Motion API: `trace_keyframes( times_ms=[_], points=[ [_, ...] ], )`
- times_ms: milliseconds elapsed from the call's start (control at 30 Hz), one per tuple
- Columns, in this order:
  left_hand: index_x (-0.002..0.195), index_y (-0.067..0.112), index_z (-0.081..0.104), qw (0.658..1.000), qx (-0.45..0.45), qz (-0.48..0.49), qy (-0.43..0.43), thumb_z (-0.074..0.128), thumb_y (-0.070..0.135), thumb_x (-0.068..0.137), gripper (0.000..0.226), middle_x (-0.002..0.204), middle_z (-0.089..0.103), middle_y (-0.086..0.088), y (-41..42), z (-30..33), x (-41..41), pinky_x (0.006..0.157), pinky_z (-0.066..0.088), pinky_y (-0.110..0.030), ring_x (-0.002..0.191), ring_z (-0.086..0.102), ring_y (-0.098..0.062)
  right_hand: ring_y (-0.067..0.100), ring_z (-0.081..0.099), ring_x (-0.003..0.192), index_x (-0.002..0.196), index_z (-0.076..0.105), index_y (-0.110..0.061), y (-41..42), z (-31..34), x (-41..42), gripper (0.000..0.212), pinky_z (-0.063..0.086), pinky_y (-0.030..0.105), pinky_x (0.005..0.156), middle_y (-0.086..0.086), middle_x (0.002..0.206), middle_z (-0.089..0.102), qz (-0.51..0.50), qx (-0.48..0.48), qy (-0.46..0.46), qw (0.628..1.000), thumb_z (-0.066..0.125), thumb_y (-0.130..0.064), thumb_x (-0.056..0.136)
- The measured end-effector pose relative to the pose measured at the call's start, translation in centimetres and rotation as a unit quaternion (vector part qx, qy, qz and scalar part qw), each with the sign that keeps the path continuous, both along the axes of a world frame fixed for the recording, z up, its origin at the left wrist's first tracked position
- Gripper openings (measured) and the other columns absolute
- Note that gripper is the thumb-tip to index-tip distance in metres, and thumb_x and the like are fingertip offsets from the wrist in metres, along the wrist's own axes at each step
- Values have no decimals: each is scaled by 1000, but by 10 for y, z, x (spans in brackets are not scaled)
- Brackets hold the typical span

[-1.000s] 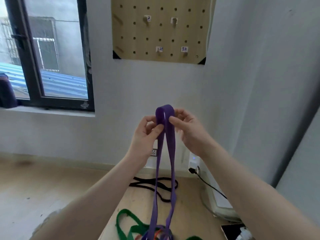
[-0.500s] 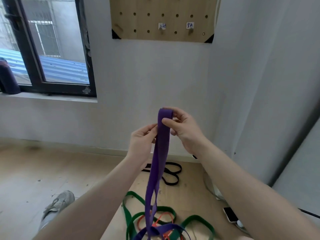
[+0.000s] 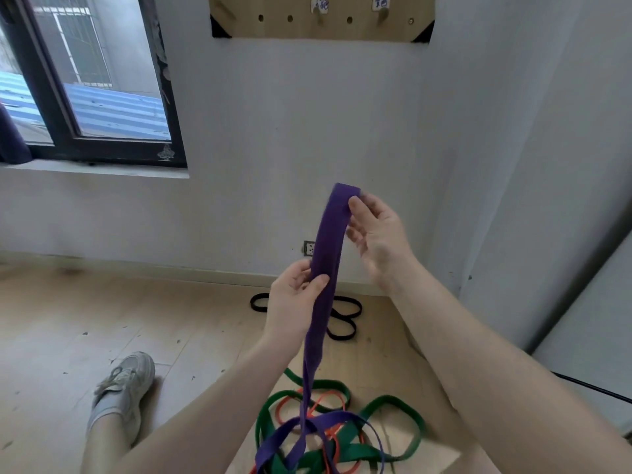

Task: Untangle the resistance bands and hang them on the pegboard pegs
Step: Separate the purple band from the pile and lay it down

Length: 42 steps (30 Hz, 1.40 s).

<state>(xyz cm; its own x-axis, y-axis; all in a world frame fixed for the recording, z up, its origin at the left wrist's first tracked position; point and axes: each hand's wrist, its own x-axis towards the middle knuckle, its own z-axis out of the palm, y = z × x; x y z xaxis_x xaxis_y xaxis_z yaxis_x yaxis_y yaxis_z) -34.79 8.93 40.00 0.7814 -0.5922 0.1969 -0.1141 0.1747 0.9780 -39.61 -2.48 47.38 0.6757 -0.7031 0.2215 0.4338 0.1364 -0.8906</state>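
A purple band (image 3: 329, 248) hangs doubled from my hands down to the floor. My right hand (image 3: 376, 230) pinches its folded top end. Lower down, my left hand (image 3: 297, 299) grips the strap between thumb and fingers. The band's lower loops lie tangled with a green band (image 3: 393, 405) and a thin orange band (image 3: 328, 403) on the wood floor. A black band (image 3: 345, 316) lies apart near the wall. The wooden pegboard (image 3: 273, 25) is on the wall above, with two labelled pegs (image 3: 381, 13) showing at the frame's top edge.
A window (image 3: 85, 80) fills the upper left. My leg and grey shoe (image 3: 126, 381) rest on the floor at left. A wall socket (image 3: 308, 248) sits behind the band. A dark cable (image 3: 591, 386) runs along the floor at right, beside a grey wall corner.
My left hand has slid down the purple band while my right hand keeps the top. The view has tilted down, showing more of the floor tangle and less of the pegboard.
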Motion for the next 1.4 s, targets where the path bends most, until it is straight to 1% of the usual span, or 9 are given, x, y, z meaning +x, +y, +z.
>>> trace_keyframes(
  times_ms=[167, 300, 433, 567, 800, 933, 1033, 1267, 1400],
  points=[
    [100, 24, 63, 997, -59, 37, 33, 57, 10, 89, 18, 90, 72, -1, 0, 29, 14, 65, 56, -27, 76, 69, -11, 7, 52, 112, 134, 42, -18, -6, -71, -11, 55, 40, 27, 96, -7, 124, 56, 89, -181, 215, 956, 42, -52, 91],
    [94, 24, 63, 997, -70, 32, 6, 58, 8, 89, 17, 83, 71, 2, -3, 61, 28, 58, 55, -22, 65, 67, -6, 3, 56, 112, 130, 48, -20, 12, -119, -17, 34, 43, 22, 96, -7, 121, 61, 193, -257, 279, 905, 48, -23, 96],
    [91, 21, 65, 994, -104, 35, 14, 59, 5, 88, 17, 78, 69, 1, -6, 91, 36, 65, 56, -27, 64, 63, -8, 8, 60, 98, 111, 58, -22, 21, -125, -8, 20, 50, 27, 87, -8, 103, 64, 118, -314, 287, 897, 53, -16, 93],
    [95, 15, 64, 993, -95, 63, 39, 56, 16, 92, 9, 86, 69, -1, -10, 111, 61, 79, 58, -34, 76, 65, -13, 9, 62, 85, 101, 59, -26, 27, -103, -2, 12, 48, 21, 71, -6, 93, 65, 49, -300, 251, 919, 53, -19, 93],
    [109, 8, 57, 982, 54, -44, 176, 28, 66, 86, 69, 101, 70, -11, -4, 52, 65, 90, 50, -39, 95, 67, -24, 16, 65, 79, 95, 62, -18, 25, -7, 22, 8, 54, 33, 77, 1, 86, 68, -12, -152, 128, 980, 54, -16, 93],
    [114, 15, 57, 993, 78, -79, 27, 42, 37, 95, 32, 101, 70, 0, 13, 10, 40, 75, 52, -19, 93, 67, -11, 6, 57, 49, 80, 59, -11, 19, 32, 47, 11, 49, 19, 49, -5, 54, 61, -17, -60, 82, 995, 57, -12, 91],
    [116, 22, 56, 995, 54, -66, -51, 56, 16, 90, 27, 105, 67, 10, 15, -8, 34, 74, 53, -15, 96, 63, -2, 2, 53, 40, 77, 58, -12, 16, 41, 56, 13, 45, 16, 44, -8, 46, 58, -26, -33, 70, 997, 59, -12, 90],
    [103, 18, 62, 996, 72, 12, -41, 58, 11, 88, 16, 90, 69, 4, 5, -24, 32, 70, 54, -19, 82, 66, -7, 10, 61, 62, 80, 60, -7, 3, 5, 52, 18, 54, 21, 67, 3, 71, 62, -38, 9, 66, 997, 58, -21, 92],
    [103, 16, 64, 997, 76, 8, -23, 56, 13, 90, 16, 91, 71, 1, 3, -27, 34, 74, 55, -23, 84, 67, -12, 18, 64, 95, 101, 64, -13, -10, -88, 30, 47, 48, 32, 93, 1, 95, 69, 44, -16, 248, 968, 37, -52, 95]
  ],
)
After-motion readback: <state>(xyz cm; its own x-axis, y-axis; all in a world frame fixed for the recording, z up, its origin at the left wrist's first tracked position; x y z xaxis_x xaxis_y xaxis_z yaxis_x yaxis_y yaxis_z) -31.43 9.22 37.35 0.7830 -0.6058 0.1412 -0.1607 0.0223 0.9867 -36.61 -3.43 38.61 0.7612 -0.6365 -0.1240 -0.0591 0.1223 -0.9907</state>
